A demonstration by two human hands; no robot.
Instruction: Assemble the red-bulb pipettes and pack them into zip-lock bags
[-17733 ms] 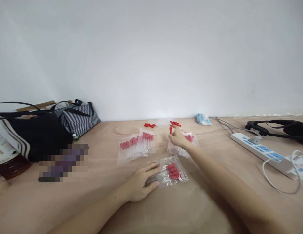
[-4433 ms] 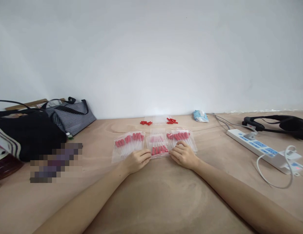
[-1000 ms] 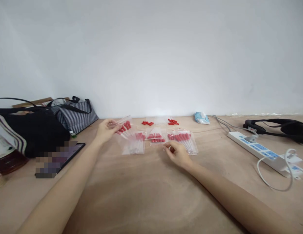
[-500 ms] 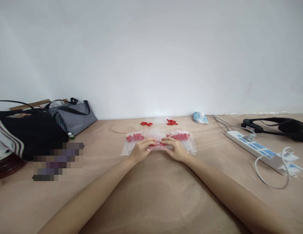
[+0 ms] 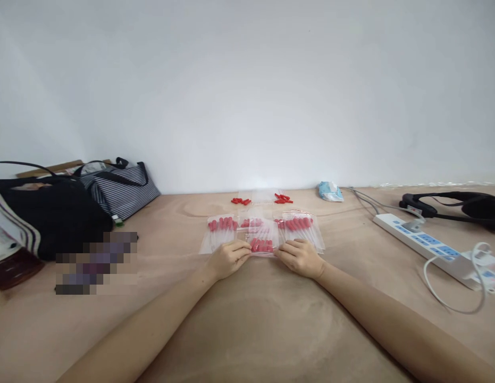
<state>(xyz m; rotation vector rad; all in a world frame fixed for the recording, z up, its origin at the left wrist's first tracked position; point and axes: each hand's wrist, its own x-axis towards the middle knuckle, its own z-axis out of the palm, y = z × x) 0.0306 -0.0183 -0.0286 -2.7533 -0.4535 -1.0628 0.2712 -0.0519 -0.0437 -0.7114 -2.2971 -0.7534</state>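
Between my two hands lies a clear zip bag (image 5: 262, 239) with several red-capped sticks inside, the red ends toward me. My left hand (image 5: 230, 259) pinches the near left corner of this bag, fingers closed. My right hand (image 5: 301, 258) grips its near right corner the same way. Just beyond, other clear bags of red-tipped white sticks lie flat: a left bag (image 5: 220, 234), a right bag (image 5: 305, 231) and one partly covered in the middle. The thumbs are mostly hidden.
Loose red pieces lie in a left pile (image 5: 241, 201) and a right pile (image 5: 283, 199) near the wall, with clear plastic between them. A blue-and-white packet (image 5: 330, 191), a power strip (image 5: 425, 242) and black headgear (image 5: 454, 206) are at right. A black bag (image 5: 51, 218) and striped bag (image 5: 129, 189) stand left.
Both hands have come nearer to me and slightly apart, drawing the middle bag with them. Its red ends, covered by the fingers before, now show between the hands.
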